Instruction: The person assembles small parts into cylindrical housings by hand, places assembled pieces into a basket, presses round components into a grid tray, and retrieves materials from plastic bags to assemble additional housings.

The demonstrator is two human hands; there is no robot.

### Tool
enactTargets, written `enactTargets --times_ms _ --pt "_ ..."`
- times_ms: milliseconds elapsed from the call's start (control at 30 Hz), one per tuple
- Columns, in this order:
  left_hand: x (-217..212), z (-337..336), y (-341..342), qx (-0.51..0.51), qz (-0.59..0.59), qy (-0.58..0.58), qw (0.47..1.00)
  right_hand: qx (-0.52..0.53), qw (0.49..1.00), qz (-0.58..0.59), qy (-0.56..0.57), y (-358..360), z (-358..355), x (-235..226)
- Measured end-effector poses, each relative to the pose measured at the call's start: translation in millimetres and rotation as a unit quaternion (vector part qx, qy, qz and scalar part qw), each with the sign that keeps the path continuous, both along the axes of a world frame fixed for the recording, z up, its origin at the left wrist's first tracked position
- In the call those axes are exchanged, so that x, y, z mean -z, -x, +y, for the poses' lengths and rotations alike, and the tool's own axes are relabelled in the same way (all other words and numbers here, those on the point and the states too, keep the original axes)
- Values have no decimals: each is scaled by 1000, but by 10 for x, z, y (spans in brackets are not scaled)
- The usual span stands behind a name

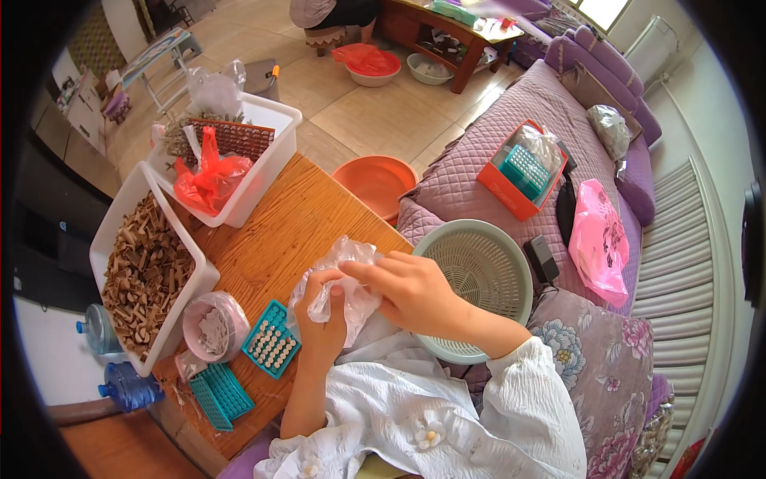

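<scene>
A clear, crumpled plastic bag (pixel 345 257) is between my two hands, above the near edge of the wooden table. My left hand (pixel 321 310) is closed round the bag's near side, thumb up. Reaching across from the right, my right hand (pixel 408 289) pinches the bag near its top with bent fingers. What the bag contains, if anything, I cannot make out. Just left of my left hand lies a teal tray (pixel 272 338) with rows of small pale round pieces in its holes. Beside it are a second teal tray (pixel 221 395) and a pink-rimmed tub (pixel 215 326) holding whitish flakes.
On the table's left stand a white bin (pixel 206 275) of brown dried pieces and another white bin (pixel 289 128) with a red bag. A pale green colander (pixel 479 263) sits to my right by the purple sofa (pixel 459 160). An orange basin (pixel 375 180) is beyond the table.
</scene>
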State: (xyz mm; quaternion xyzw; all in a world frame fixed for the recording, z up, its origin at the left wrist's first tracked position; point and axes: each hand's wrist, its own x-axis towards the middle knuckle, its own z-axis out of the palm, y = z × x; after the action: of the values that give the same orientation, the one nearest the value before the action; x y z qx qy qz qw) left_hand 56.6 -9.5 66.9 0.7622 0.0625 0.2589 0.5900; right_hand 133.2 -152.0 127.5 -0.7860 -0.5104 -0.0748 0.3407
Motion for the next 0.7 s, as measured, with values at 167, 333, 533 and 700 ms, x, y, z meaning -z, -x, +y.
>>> enactTargets --times_ms 167,333,533,700 --pt "-28 -27 123 35 84 200 975 -55 918 324 -220 -76 97 -34" --pt "37 -124 132 36 55 197 978 -110 784 574 -208 -216 296 129" --pt "46 -14 111 -5 11 241 970 -116 952 283 33 -139 286 397" --pt "-18 65 76 2 11 273 962 -133 955 261 55 -21 238 381"
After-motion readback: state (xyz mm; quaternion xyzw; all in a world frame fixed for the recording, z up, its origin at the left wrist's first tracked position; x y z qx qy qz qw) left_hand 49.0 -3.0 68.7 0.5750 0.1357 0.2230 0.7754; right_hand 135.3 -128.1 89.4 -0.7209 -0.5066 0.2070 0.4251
